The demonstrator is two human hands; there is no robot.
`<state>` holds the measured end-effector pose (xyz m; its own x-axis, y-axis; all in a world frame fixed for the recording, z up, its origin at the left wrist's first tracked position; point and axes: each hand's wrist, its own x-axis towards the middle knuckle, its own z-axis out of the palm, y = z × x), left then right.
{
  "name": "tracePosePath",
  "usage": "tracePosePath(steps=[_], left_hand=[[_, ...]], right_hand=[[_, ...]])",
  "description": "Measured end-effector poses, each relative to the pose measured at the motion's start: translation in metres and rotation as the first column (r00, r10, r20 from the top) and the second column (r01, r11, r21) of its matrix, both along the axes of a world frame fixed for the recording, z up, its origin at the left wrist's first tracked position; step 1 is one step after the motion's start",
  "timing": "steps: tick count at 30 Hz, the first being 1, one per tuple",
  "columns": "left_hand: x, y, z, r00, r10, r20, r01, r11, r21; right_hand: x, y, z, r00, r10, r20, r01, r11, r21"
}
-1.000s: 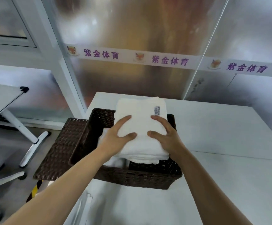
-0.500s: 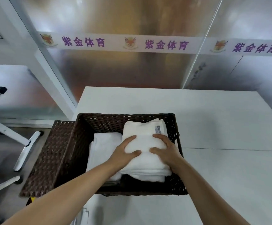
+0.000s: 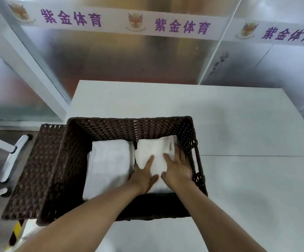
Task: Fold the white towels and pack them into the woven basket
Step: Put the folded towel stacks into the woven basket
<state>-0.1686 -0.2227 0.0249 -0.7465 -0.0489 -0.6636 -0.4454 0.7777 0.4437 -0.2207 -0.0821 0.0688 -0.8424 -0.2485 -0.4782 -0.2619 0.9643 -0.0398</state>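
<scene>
A dark brown woven basket (image 3: 129, 120) stands at the left end of a white table (image 3: 247, 135). Inside it, a folded white towel stack (image 3: 109, 164) lies on the left. A second folded white towel (image 3: 154, 148) with a small grey label lies on the right, close to the basket's right wall. My left hand (image 3: 144, 177) grips this towel's left edge, thumb on top and fingers down in the gap between the two stacks. My right hand (image 3: 178, 170) covers its right edge, fingers spread beside the wall.
The basket's woven lid (image 3: 36, 171) hangs open past the table's left edge. Frosted partition walls with a purple-lettered band (image 3: 182, 27) rise behind the table. White legs of another table (image 3: 11, 157) stand on the floor at the left.
Both hands have lowered the folded towel from above the basket down into its right side, next to the other stack. My view has tilted to look more steeply into the basket.
</scene>
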Motion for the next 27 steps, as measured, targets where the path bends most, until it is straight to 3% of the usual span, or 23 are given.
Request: tracePosePath(steps=[2,4,8,13,19,27], left_hand=[[-0.005,-0.002,0.002,0.999,-0.041,-0.031,0.038,0.995,-0.091],[-0.007,-0.005,0.009,0.982,-0.135,-0.134,0.103,0.970,-0.222],[-0.007,-0.004,0.018,0.895,-0.374,-0.244,0.253,0.874,-0.414],[-0.005,-0.004,0.024,0.890,-0.423,-0.172,0.318,0.844,-0.431],[0.005,-0.009,0.051,0.868,-0.412,-0.277,0.266,0.857,-0.440],[0.046,-0.024,0.092,0.797,-0.323,-0.509,0.036,0.868,-0.495]], right_hand=[[-0.004,0.000,0.001,0.975,0.177,-0.135,-0.160,0.979,0.128],[-0.005,0.000,-0.003,0.957,0.251,-0.144,-0.230,0.962,0.145],[-0.003,0.002,-0.010,0.990,0.136,0.030,-0.137,0.990,0.018],[-0.002,0.006,-0.003,0.998,0.059,0.015,-0.057,0.994,-0.097],[0.001,0.007,0.009,0.995,0.067,-0.068,-0.080,0.974,-0.213],[0.006,0.002,0.030,0.977,0.078,-0.199,-0.142,0.933,-0.332]])
